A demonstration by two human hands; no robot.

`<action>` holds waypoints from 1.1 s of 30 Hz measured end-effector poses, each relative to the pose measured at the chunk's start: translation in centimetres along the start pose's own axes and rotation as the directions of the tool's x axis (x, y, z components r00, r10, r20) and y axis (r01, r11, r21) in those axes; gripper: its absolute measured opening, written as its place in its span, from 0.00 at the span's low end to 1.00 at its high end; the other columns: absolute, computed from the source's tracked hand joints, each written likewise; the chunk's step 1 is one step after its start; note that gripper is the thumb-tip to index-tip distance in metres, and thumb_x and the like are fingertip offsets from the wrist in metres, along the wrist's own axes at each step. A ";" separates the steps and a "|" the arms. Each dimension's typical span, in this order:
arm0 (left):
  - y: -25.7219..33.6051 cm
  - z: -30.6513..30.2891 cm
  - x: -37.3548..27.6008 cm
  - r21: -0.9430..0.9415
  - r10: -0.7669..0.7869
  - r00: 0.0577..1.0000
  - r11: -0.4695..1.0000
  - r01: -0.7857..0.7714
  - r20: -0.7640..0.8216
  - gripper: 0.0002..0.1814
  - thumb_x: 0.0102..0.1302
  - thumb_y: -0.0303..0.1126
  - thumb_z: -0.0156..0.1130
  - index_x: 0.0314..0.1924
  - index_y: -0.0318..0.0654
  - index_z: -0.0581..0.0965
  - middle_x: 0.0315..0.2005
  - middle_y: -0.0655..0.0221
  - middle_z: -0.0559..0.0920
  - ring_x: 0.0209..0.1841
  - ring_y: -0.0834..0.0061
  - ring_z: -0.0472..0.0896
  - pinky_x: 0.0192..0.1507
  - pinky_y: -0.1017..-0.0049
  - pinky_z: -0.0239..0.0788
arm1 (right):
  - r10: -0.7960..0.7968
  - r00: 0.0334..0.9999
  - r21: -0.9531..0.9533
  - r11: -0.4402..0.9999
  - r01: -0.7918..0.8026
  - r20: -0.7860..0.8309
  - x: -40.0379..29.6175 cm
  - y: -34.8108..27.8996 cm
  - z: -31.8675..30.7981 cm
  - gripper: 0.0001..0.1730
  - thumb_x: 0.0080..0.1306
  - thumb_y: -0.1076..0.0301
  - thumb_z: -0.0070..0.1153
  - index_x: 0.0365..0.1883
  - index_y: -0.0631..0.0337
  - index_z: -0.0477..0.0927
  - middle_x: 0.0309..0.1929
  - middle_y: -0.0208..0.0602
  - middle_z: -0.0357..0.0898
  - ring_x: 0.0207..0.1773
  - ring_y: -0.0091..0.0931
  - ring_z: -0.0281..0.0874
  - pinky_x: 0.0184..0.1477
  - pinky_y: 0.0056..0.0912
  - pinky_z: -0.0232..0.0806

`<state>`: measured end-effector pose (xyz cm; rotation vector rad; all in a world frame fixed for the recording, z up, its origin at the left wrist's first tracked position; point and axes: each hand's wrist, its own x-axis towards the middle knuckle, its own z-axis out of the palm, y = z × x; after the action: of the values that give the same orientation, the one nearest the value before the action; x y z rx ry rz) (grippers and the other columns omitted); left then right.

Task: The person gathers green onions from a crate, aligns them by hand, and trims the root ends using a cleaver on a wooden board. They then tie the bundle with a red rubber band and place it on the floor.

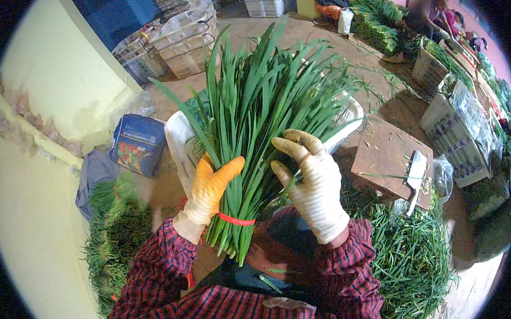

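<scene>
A bunch of long flat green leaves, probably garlic chives [248, 129], stands before me, with a red tie [236, 219] around its pale lower end. My left hand [213, 185], in an orange and cream glove, grips the bunch from the left just above the tie, its thumb across the leaves. On the right side, my right hand [308, 179], in a cream glove, has its fingers apart and curved beside the leaves; whether its fingertips touch some of them is hard to tell. Behind the bunch is a white plastic crate [179, 140], partly hidden by leaves.
A cleaver [416, 174] lies on a wooden block [381, 149] at right, above heaped loose greens [410, 263]. Tied bunches [117, 239] lie at left near a blue printed bag [137, 142]. Stacked crates [185, 54] stand behind; people sit at the far upper right.
</scene>
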<state>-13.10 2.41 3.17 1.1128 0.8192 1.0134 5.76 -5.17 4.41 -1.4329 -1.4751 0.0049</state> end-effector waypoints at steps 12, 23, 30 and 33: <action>0.0 -3.7 -0.5 0.038 -0.086 0.995 0.996 0.084 0.058 0.20 0.65 0.27 0.68 0.57 0.38 0.78 0.45 0.72 0.84 0.45 0.79 0.80 0.51 0.73 0.73 | -0.176 0.958 -0.188 0.957 0.220 0.225 0.2 -0.6 1.1 0.14 0.56 0.62 0.68 0.42 0.41 0.85 0.45 0.27 0.81 0.44 0.34 0.81 0.41 0.39 0.75; 0.1 -3.9 -0.2 0.061 -0.063 0.994 0.996 0.058 0.087 0.19 0.66 0.28 0.68 0.57 0.38 0.79 0.45 0.74 0.83 0.44 0.80 0.80 0.49 0.74 0.73 | -0.141 0.986 -0.074 0.986 0.148 0.090 -2.5 -1.7 0.3 0.20 0.55 0.74 0.67 0.46 0.49 0.79 0.41 0.30 0.84 0.35 0.34 0.85 0.34 0.34 0.76; 0.2 -3.3 0.1 -0.033 -0.083 0.989 0.996 0.087 0.120 0.20 0.67 0.28 0.67 0.58 0.37 0.78 0.46 0.72 0.84 0.44 0.78 0.81 0.50 0.72 0.74 | 0.027 0.987 0.090 0.996 -0.013 -0.161 -4.8 -1.6 -2.6 0.13 0.61 0.83 0.62 0.42 0.59 0.79 0.35 0.38 0.85 0.34 0.30 0.85 0.40 0.30 0.76; 0.4 -3.8 -0.2 0.032 -0.066 0.991 0.998 0.063 0.117 0.20 0.66 0.28 0.67 0.58 0.37 0.78 0.46 0.72 0.84 0.44 0.77 0.81 0.50 0.72 0.74 | 0.574 0.813 0.513 0.730 -0.451 -0.102 -5.4 -2.5 -7.0 0.03 0.69 0.78 0.56 0.38 0.63 0.81 0.34 0.35 0.86 0.30 0.25 0.83 0.34 0.26 0.75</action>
<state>-16.74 3.49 2.53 1.1525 0.7713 0.8759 7.09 -14.14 5.84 -1.3321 -0.7443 0.4832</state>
